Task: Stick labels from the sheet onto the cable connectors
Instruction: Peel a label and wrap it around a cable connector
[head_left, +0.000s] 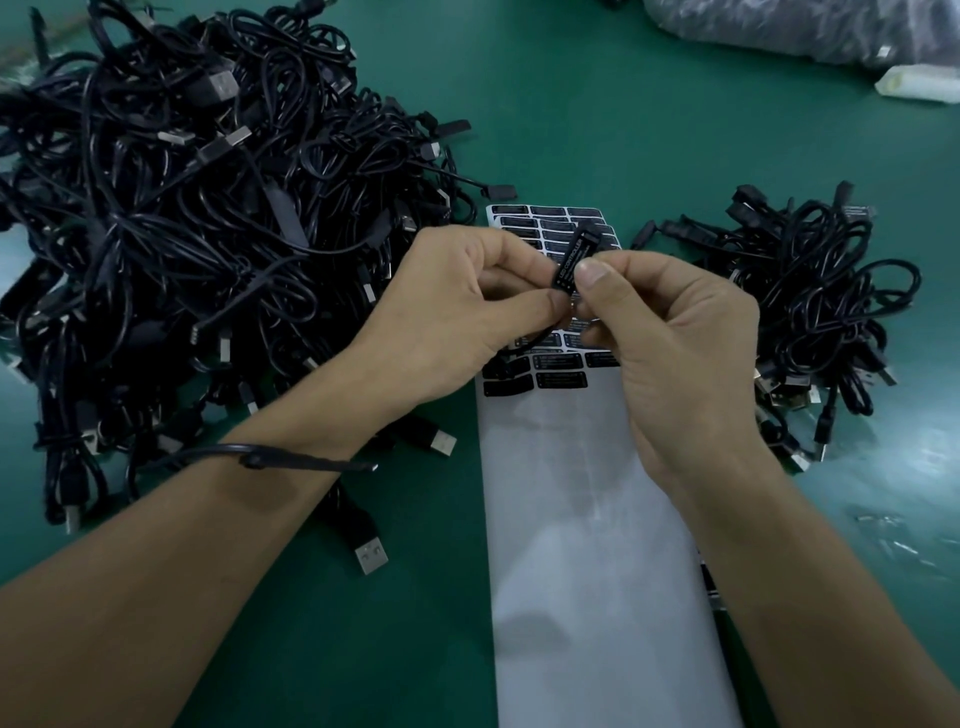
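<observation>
Both hands hold one small black cable connector (574, 255) above the label sheet (587, 545). A black label with white lettering shows on the connector's face. My left hand (462, 312) pinches its lower end between thumb and forefinger. My right hand (670, 338) presses its thumb against the connector's lower right side, the other fingers curled under. The white sheet lies lengthwise on the green table; black labels (558, 378) remain in rows at its far end, while the near part is bare backing. The connector's cable runs down under my left hand.
A large heap of black cables with USB plugs (197, 218) fills the table's left. A smaller cable pile (810, 312) lies right of the sheet. A loose USB plug (371, 555) lies near my left forearm. Plastic bags (810, 31) sit far right on the green table (597, 119).
</observation>
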